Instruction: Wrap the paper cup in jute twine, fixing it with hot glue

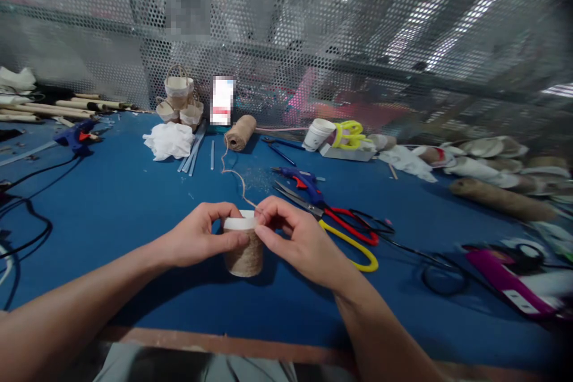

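Note:
A white paper cup, wrapped in brown twine below its bare rim, is between my hands near the table's front edge. My left hand grips it from the left, thumb on the wrapped side and fingers at the rim. At the right of the rim, my right hand pinches the twine between thumb and fingers. That strand runs back in a loose curve to the twine spool, which lies on its side. The inside of the cup is mostly hidden.
Large scissors with red and yellow handles lie right of my hand, by a blue glue gun. Glue sticks and white cloth lie behind. Another glue gun is left. Small wrapped baskets stand against the mesh wall.

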The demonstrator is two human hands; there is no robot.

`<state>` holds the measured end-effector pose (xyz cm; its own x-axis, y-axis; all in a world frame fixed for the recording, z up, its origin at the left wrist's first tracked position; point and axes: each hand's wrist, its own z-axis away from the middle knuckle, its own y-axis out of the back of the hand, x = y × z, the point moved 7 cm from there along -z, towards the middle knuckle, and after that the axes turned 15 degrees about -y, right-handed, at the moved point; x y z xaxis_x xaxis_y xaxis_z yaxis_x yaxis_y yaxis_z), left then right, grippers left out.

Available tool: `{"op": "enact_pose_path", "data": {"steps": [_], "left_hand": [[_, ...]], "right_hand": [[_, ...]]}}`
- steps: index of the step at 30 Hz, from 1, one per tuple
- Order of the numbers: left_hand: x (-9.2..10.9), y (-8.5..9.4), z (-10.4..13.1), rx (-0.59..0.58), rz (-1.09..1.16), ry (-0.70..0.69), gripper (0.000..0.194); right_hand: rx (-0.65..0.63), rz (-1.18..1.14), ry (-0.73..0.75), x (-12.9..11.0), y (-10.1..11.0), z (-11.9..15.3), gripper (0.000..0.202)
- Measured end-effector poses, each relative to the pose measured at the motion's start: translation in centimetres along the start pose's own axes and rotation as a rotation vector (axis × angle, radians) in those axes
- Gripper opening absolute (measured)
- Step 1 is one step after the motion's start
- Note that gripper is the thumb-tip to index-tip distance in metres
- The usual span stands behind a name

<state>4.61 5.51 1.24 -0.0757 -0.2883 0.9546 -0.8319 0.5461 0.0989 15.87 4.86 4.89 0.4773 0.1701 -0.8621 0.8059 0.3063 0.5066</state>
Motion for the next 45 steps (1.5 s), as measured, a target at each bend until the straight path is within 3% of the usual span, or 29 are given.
{"op": "enact_pose_path", "data": {"steps": [11,19,26,31,35,40,45], "left_hand": [[0.8,0.2,-0.1,0.002,-0.205,-0.062,0.011],[0.2,0.4,-0.2,0.017,0.002,-0.045,0.013],[-0.9,0.8,-0.5,0.149,0.292,-0.026,0.021],[-1.4,0.8,-0.6,0.190,0.339,-0.065,0.022],[-1.7,0.6,-0.6,0.184,0.332,-0.020,0.024],[-1.7,-0.1,-0.3,0.091,0.315,0.075,0.022],[-1.6,-0.3,-0.2,0.036,0.305,0.084,0.022]], "right_hand": [[0.040,0.096,0.068,-0.2,-0.4,0.1,0.013],[0.069,0.024,0.121,-0.3,-0.4,0.0,0.007],[0.371,-0.066,0.058,1.3,2.4,-0.5,0.011],[0.328,0.040,0.114,0.6,1.4,-0.7,0.011],[0.275,0.037,0.140,0.6,0.4,-0.8,0.012],[0.219,0.052,0.151,0.7,0.0,-0.7,0.010],[0.213,0.052,0.139,0.6,0.0,-0.7,0.013]]}}
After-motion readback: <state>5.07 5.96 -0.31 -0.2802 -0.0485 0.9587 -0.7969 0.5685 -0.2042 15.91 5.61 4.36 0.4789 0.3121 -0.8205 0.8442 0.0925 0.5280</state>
